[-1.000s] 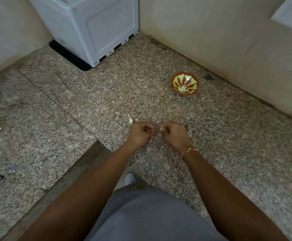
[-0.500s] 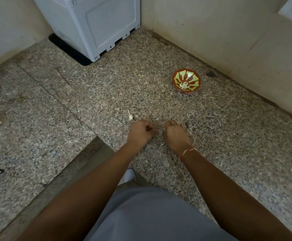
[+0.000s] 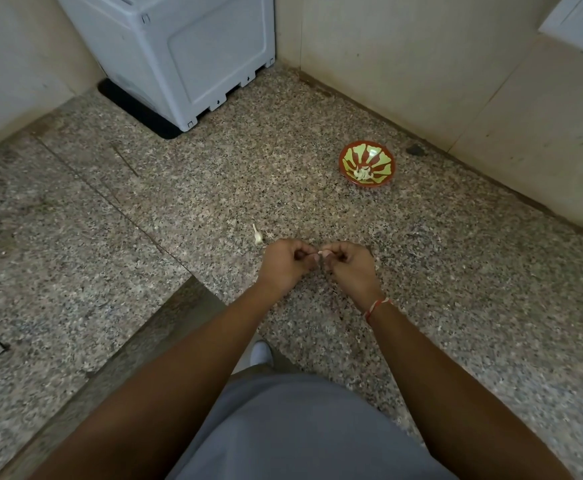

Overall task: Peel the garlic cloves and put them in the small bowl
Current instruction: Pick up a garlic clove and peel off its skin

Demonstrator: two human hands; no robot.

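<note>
A home kitchen corner is showing here: a speckled granite counter (image 3: pixel 318 133) is running into cream tiled walls (image 3: pixel 421 57), a white plastic appliance (image 3: pixel 186 53) is standing far left on a black mat (image 3: pixel 134 112), a wall socket (image 3: pixel 581 26) is sitting far right, and a painted small bowl (image 3: pixel 367 163) is holding peeled garlic cloves (image 3: pixel 362 174).

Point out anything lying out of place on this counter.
A loose bit of garlic, stem end up, lies on the granite counter just beyond the left hand, far from the small bowl. A dark speck sits by the wall behind the bowl; what it is cannot be told.
</note>
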